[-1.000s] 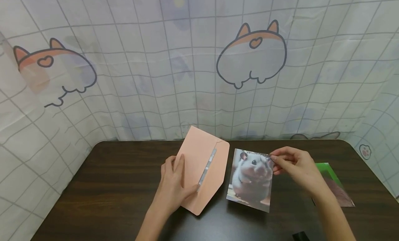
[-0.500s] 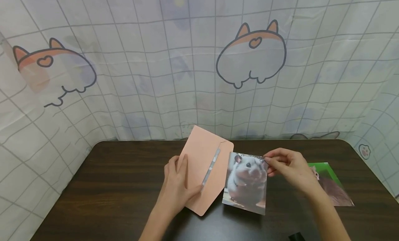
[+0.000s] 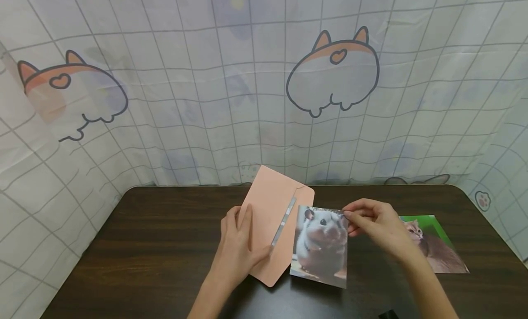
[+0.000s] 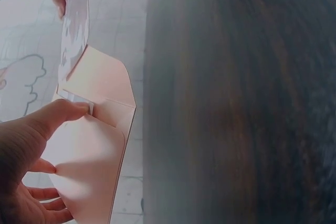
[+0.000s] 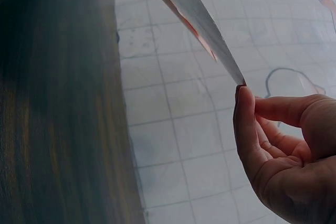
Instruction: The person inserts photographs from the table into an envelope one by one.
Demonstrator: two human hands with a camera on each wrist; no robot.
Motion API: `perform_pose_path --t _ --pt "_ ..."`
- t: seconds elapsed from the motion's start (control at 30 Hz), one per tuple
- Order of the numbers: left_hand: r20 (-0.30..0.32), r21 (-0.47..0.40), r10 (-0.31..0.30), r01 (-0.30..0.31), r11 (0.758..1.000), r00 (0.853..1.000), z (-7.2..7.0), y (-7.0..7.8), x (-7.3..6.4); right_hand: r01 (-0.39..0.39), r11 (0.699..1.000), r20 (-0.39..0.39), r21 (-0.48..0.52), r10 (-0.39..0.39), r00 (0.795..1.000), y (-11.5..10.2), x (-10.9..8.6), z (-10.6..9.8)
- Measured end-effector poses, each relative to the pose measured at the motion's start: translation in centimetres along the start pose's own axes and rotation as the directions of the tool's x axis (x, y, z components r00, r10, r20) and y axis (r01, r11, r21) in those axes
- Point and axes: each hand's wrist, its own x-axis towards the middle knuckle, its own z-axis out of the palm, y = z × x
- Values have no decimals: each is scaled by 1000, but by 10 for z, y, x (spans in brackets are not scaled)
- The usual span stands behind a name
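My left hand (image 3: 235, 248) grips a pink envelope (image 3: 264, 209) by its left side, thumb at the mouth and fingers along the outer face. The envelope's flap is folded open towards the right, and a grey-white strip (image 3: 283, 222) shows in the opening. At its upper right corner, a photo card of a white hamster (image 3: 321, 250) is pinched between thumb and fingertips of my right hand (image 3: 377, 225). In the head view the card's left edge overlaps the flap. The left wrist view shows the card (image 4: 76, 22) edge-on, just beyond the flap (image 4: 102, 74).
A cat picture with a green background (image 3: 439, 250) lies on the dark wooden table (image 3: 136, 245), partly behind my right forearm. A small black object (image 3: 388, 314) is at the bottom edge. Behind the table hangs a white gridded curtain (image 3: 264, 94).
My right hand has carried the hamster card leftward until it overlaps the envelope flap in view. The left hand and envelope have shifted slightly right. More of the cat picture shows.
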Motion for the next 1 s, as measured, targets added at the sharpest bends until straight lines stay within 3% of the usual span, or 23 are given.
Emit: perform_pose_path --t 0.23,0.77,1.0 --pt "19 -3 3 -2 1000 1000 1 2 1 17 1000 -1 24 -17 1000 0 1 7" --pt "-14 21 56 -56 998 998 5 8 -2 0 1000 9 17 -1 1000 0 2 16" --pt "-9 32 50 -49 998 999 6 9 -2 25 999 10 23 -26 1000 0 2 22"
